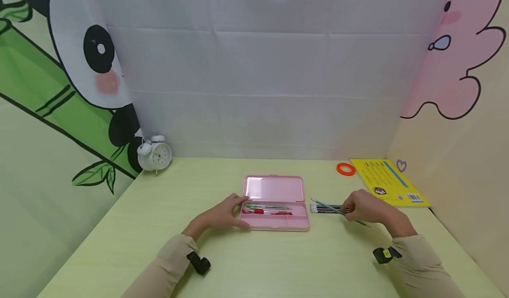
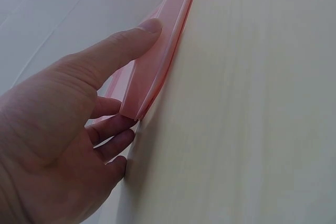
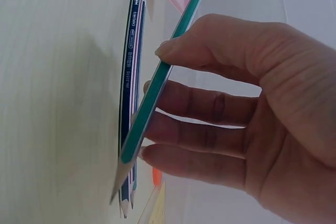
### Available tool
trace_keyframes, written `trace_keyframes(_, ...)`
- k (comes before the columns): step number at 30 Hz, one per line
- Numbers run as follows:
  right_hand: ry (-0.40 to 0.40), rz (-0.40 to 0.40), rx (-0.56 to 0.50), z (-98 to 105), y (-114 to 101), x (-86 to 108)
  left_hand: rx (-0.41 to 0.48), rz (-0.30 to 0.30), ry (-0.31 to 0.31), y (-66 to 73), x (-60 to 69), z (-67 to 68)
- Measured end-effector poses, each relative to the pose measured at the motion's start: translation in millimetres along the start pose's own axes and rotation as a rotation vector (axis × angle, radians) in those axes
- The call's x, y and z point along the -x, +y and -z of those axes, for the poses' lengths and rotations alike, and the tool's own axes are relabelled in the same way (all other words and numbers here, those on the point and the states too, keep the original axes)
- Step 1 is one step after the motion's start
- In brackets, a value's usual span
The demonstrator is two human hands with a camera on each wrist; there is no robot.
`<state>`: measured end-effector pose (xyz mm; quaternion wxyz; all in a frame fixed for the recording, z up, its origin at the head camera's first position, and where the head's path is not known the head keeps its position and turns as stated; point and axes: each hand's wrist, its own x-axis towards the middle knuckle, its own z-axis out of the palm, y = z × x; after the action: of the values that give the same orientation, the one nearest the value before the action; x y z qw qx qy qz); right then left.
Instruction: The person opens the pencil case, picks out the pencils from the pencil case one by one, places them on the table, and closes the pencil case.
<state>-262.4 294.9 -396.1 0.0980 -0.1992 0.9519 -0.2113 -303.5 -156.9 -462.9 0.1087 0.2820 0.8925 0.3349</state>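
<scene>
A pink pencil case lies with its lid raised at the back. Inside are a green-tipped pen and red-and-clear pens. At its left end my left hand holds the case, thumb on the front side and fingers at the left corner, as the left wrist view shows. My right hand pinches a sharpened green pencil between thumb and fingers, slanted with its point toward me. Beneath it, several dark striped pencils lie side by side on the table, right of the case.
A yellow book lies at the back right, with an orange ring, perhaps a tape roll, beside it. A white alarm clock stands at the back left. Behind the table hangs a white cloth.
</scene>
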Motion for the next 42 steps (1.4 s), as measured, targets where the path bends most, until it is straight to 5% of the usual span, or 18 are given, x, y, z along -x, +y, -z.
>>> trace_keyframes(42, -0.028, -0.001, 0.051, -7.8, 14.7, -7.2, -0.005, -0.004, -0.004, -3.4, -1.5, -0.4)
